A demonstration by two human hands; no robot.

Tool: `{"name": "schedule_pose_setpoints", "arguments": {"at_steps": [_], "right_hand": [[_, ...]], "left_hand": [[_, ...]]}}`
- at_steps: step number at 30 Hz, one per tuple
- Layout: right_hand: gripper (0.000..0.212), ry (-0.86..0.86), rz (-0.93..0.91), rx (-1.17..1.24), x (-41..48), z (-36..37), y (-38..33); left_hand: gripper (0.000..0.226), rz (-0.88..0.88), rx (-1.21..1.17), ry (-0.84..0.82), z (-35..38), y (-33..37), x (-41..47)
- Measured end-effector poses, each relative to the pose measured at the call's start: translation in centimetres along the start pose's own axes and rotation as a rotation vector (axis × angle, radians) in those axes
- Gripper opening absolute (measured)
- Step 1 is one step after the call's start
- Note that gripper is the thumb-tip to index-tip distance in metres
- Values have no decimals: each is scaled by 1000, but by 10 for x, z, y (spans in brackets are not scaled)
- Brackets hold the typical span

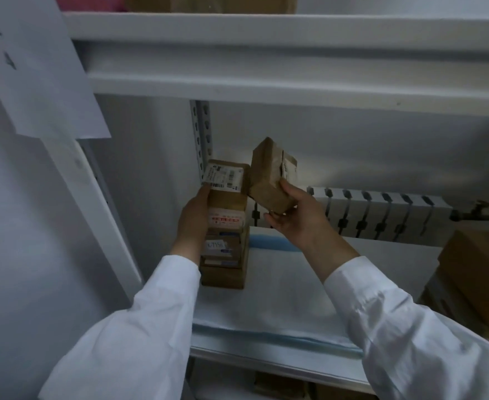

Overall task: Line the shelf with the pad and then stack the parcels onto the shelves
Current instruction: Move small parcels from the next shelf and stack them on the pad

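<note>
Centre frame, one tilted brown cardboard parcel is gripped by the right hand, beside one stack of about four brown parcels on one white blue-edged pad lining the white metal shelf. The left hand rests flat-fingered against the stack.

Left hand fingers mostly behind the parcel stack; label print too small (right boxes edge-cut).

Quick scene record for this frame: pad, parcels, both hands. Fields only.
pad: laid flat on the shelf
stack: parcels piled at pad's left end
left hand: rests against stack's left side
right hand: holds small parcel, tilted, beside stack's top
other: brown boxes at far right
</note>
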State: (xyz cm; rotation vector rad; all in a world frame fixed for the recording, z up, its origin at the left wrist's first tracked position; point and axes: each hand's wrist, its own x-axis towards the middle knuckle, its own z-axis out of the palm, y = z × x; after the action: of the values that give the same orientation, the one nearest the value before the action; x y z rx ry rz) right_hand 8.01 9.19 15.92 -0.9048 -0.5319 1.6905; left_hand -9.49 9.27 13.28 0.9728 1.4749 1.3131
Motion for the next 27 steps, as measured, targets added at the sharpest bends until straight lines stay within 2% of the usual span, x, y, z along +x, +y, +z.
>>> {"name": "schedule_pose_setpoints", "arguments": {"at_steps": [2,7,12,16,20,23,27], "right_hand": [[18,19,-42,-84,2,9,1],[42,7,-134,-259,8,32,7],[54,-11,-218,-381,13,53,14],[66,81,-282,-587,30,65,26],[65,177,-307,-849,39,69,37],[70,226,-273,-884,40,68,40],[74,100,-152,-682,44,74,46]], "left_hand": [[51,-22,59,13,1,-5,3],[47,-14,154,59,4,-3,6],[47,29,175,79,4,3,13],[38,19,155,97,4,7,15],[45,14,170,108,6,12,12],[62,-61,-90,-7,6,12,10],[74,-54,-321,-121,8,10,5]]}}
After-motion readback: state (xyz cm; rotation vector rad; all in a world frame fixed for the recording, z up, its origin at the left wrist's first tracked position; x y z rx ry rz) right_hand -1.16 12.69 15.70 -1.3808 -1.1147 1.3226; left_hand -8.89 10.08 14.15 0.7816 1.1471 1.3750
